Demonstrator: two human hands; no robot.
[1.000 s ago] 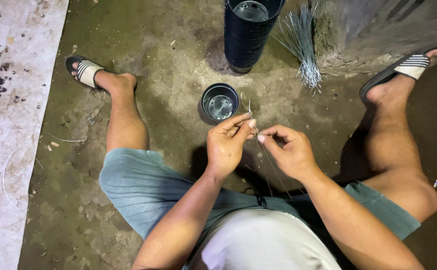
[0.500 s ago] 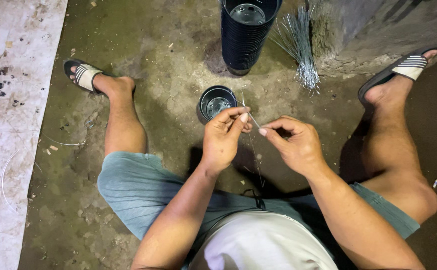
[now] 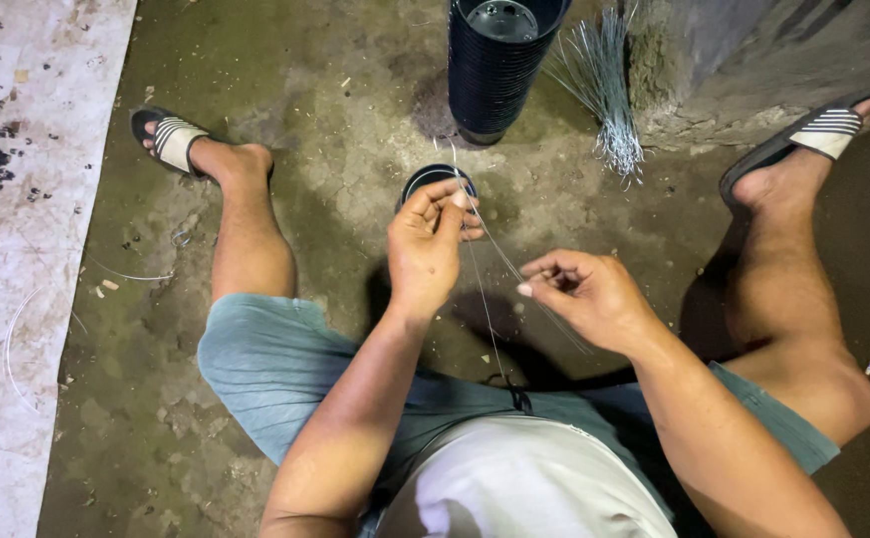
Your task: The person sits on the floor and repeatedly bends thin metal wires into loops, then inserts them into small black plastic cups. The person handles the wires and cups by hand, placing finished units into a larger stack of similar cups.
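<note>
Thin metal wire (image 3: 485, 284) ran taut at frame centre between both hands: the left hand (image 3: 425, 244) pinched its upper end, the right hand (image 3: 584, 294) gripped a strand lower down. Just beyond the left fingers sat a small black pot (image 3: 425, 182) on the concrete floor (image 3: 335, 110), with a stack of black pots (image 3: 495, 70) and a wire bundle (image 3: 604, 95) at upper centre.

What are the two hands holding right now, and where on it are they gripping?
Thin wire strands. The left hand pinches them near their upper ends, above the small black pot; the right hand pinches them lower down, at its fingertips.
</note>
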